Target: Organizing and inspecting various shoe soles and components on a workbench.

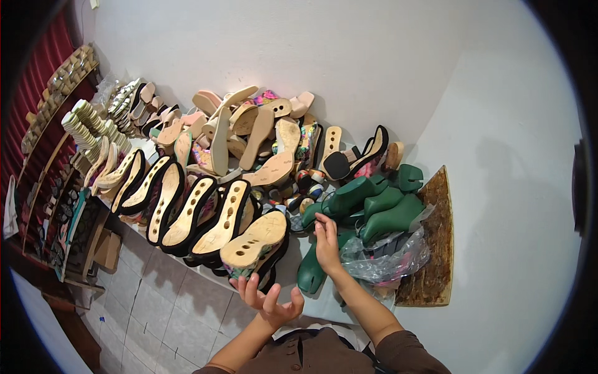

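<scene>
My left hand (268,300) is palm up with its fingers spread and curved, holding nothing. It is just below the nearest wooden wedge sole (255,240), which has a few round holes and a floral side; whether a fingertip touches it I cannot tell. My right hand (326,244) is stretched out, fingers extended, among the green shoe lasts (393,215). Its fingertips overlap a last (346,196) in the view, and contact is unclear. Another green last (309,271) lies to the left of my right wrist.
Black-edged wedge soles (194,212) stand in a row along the table's front edge. Behind them, loose insoles and heels (258,134) are heaped against the white wall. Clear plastic (392,255) and a worn brown board (436,249) lie at the right. Shelves (56,149) stand far left.
</scene>
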{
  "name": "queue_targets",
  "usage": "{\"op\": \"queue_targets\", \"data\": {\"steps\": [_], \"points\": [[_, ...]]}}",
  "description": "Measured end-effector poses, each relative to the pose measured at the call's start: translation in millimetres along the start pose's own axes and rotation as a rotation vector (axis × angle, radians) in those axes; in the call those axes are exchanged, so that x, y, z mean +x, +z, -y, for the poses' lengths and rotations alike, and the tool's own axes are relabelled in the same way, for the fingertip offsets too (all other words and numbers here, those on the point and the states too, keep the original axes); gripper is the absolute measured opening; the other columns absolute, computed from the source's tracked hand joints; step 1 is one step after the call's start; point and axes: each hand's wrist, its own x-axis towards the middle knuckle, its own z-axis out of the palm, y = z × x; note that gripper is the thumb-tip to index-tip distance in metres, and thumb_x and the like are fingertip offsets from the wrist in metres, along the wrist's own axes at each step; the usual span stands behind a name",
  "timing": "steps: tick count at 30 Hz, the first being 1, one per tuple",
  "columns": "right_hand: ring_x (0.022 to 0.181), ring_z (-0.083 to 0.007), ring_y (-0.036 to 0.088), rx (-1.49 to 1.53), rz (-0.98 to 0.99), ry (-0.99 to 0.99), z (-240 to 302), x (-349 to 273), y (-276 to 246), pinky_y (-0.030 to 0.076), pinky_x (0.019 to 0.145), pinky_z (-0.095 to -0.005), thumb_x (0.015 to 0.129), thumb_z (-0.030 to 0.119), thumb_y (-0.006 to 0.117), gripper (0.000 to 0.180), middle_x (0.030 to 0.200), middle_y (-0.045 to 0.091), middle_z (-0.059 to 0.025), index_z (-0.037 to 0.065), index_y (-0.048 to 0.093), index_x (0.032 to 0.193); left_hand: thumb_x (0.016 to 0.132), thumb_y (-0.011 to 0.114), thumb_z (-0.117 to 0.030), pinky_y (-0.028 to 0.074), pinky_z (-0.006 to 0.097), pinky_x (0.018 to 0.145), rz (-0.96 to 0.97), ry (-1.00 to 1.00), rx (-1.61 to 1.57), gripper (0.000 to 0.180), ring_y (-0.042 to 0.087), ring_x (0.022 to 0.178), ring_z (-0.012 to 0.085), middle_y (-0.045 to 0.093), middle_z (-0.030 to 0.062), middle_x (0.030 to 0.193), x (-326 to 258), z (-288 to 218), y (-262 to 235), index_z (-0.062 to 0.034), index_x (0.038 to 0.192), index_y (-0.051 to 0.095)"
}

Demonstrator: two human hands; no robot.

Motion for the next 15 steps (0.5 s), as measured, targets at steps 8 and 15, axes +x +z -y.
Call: {"op": "queue_targets", "data": {"steps": [8, 15], "points": [[0.093, -0.0223, 0.053, -0.168, -0.282, -0.173, 6.2, 150.5, -63.4, 0.043, 0.082, -0.0316, 0.082, 0.009, 0.051, 0.025, 0.097, 0.053, -0.0124, 0.002, 0.053, 0.106, 0.074, 0.059, -0.014, 0.027, 0.049, 0.098, 0.449, -0.213, -0.286, 0.044, 0.036, 0.118, 0.0398, 0.044, 0.0183, 0.122, 51.5, -40.9, 117.1, -0.0017, 0.115, 0.047], [0.1, -0.0385, 0.053, -0.543, -0.515, 0.361, -41.0, 260.8, -123.5, 0.04, 0.087, -0.0439, 0.073, 0.028, 0.058, 0.042, 0.105, 0.056, -0.0266, -0.004, 0.057, 0.1, 0.076, 0.059, -0.017, 0.034, 0.045, 0.093, 0.492, -0.195, -0.26, 0.036, 0.045, 0.108, 0.0364, 0.051, 0.0165, 0.112, 68.3, -33.3, 217.2, -0.0013, 0.108, 0.052]]}}
